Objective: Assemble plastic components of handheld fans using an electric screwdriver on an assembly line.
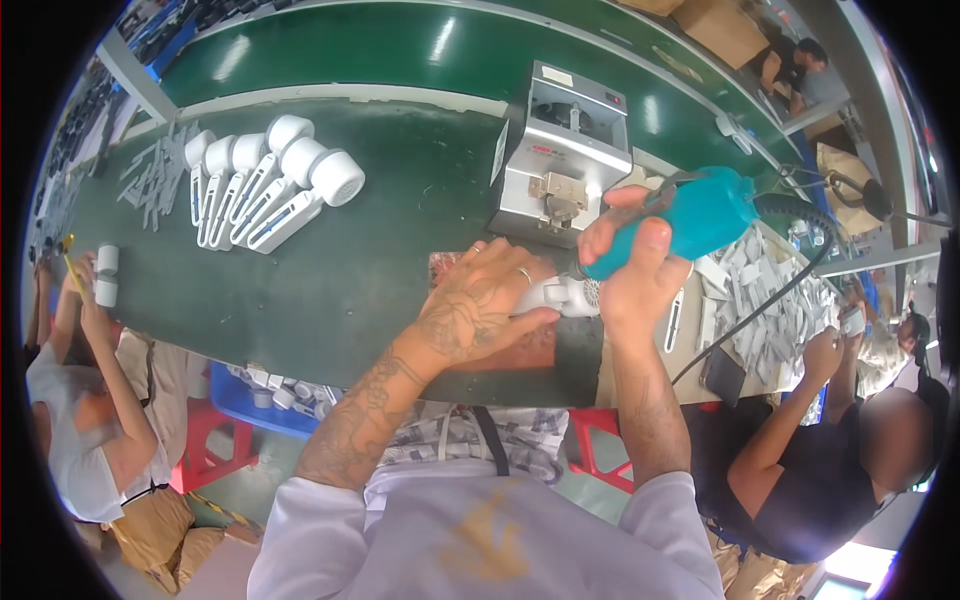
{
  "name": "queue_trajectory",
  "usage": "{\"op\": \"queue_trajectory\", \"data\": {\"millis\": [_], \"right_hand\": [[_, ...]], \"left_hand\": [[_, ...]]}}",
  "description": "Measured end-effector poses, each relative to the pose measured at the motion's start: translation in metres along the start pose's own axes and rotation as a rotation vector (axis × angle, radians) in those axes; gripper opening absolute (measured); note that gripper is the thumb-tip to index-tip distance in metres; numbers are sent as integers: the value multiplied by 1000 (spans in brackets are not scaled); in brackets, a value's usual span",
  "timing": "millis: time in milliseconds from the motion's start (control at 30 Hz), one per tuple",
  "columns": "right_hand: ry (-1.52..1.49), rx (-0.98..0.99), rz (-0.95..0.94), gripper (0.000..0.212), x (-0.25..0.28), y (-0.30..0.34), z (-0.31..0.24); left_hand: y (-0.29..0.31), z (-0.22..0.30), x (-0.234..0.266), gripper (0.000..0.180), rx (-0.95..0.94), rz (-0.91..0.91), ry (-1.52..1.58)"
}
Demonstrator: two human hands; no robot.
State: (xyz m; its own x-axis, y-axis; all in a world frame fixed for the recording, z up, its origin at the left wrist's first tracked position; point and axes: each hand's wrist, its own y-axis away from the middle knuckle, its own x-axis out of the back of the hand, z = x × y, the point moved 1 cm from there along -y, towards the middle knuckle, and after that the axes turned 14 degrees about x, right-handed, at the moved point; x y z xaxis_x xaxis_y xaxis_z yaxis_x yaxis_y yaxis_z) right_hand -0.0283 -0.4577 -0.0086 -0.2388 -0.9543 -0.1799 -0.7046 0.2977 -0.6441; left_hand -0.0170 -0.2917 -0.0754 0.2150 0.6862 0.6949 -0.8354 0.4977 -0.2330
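Observation:
My right hand is wrapped round a teal electric screwdriver, tilted so that its lower end points down and left. Under that end lies a white plastic appliance with a vented round end, on a reddish mat. My left hand grips the appliance from the left, its thumb along the near side. The screwdriver's tip is hidden, so I cannot tell whether it touches the appliance. Just beyond my hands stands a silver screw feeder.
At the left, several white round-headed appliances lie in a row beside thin grey strips. Grey plastic pieces are heaped at the right, crossed by a black cable. Co-workers sit on both sides. A blue bin of white parts stands below the table's edge.

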Motion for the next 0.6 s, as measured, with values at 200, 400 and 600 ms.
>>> {"op": "queue_trajectory", "data": {"millis": [200, 400, 600], "right_hand": [[144, -25, -7, 69, -1, 3, 1], [113, -66, 1, 61, -1, 7, 8], [40, -47, -75, 50, 0, 12, 16]], "left_hand": [[1, 0, 1, 41, 15, 0, 24], [2, -2, -2, 43, 3, 52, -29], [-1, 0, -3, 44, 15, 15, -51]]}}
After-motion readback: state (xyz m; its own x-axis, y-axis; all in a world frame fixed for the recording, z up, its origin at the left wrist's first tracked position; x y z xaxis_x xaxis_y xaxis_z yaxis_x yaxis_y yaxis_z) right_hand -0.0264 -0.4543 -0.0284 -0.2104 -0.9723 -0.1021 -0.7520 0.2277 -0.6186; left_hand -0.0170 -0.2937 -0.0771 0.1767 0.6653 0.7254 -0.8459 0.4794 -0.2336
